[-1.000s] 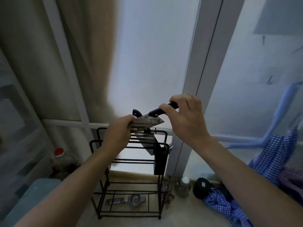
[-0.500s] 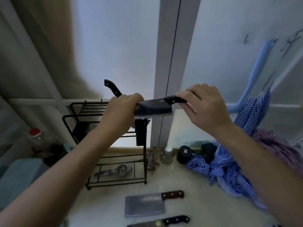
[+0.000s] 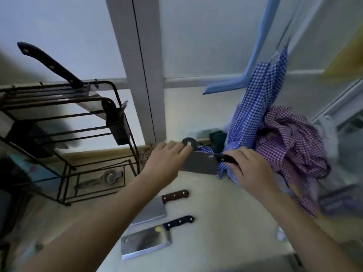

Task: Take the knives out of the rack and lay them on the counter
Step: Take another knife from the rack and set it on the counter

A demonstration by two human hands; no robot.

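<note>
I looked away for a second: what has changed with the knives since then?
The cleaver, held by both hands, left hand on the blade and right hand at the handle, has come away from the rack and down toward the counter. One knife stays in the rack.

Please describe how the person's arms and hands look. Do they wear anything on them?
Both forearms are bare as far as the picture shows: no sleeves are in view. The left hand and the right hand wear no gloves. I see no watch, bracelet or ring, though the picture is somewhat blurred.
</note>
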